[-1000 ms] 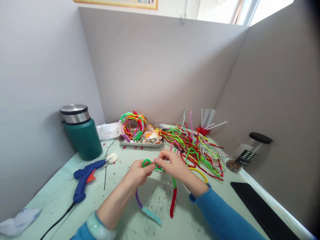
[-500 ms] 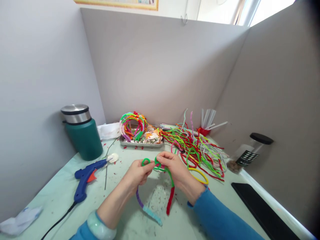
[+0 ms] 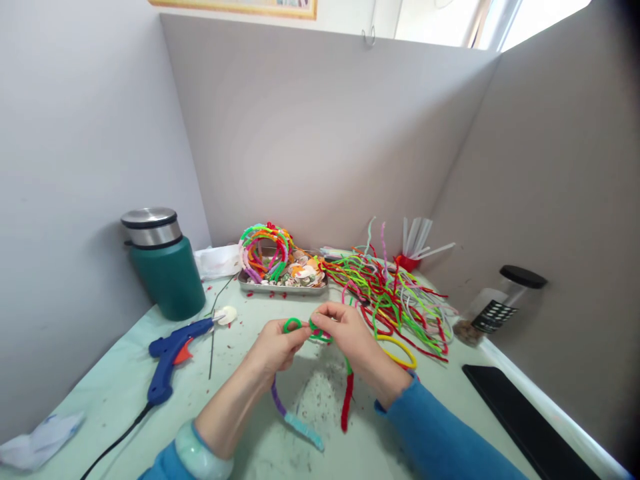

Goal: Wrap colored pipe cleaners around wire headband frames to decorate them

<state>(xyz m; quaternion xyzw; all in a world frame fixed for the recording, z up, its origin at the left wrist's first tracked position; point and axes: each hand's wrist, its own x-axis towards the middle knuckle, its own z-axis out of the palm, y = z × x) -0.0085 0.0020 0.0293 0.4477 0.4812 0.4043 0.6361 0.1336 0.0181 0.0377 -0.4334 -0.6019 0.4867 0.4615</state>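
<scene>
Both of my hands meet over the middle of the table on a headband wrapped in pipe cleaner [image 3: 347,400]. My left hand [image 3: 276,347] pinches the band's top, where a small green loop [image 3: 292,325] stands up. My right hand [image 3: 350,333] pinches a second green loop [image 3: 317,330] just beside it. The band's left leg hangs down purple and light blue, its right leg green and red. A loose pile of coloured pipe cleaners [image 3: 395,297] lies just beyond my right hand.
A blue glue gun [image 3: 173,353] with its cord lies at the left, a green flask [image 3: 163,263] behind it. A metal tray [image 3: 283,283] holds finished bands. White sticks [image 3: 417,240], a jar [image 3: 493,310], a black slab [image 3: 525,427] and a yellow ring [image 3: 400,350] are at the right.
My right hand has turned the green pipe cleaner into a second loop next to the first. The band's red leg swung slightly. My left hand has stayed put.
</scene>
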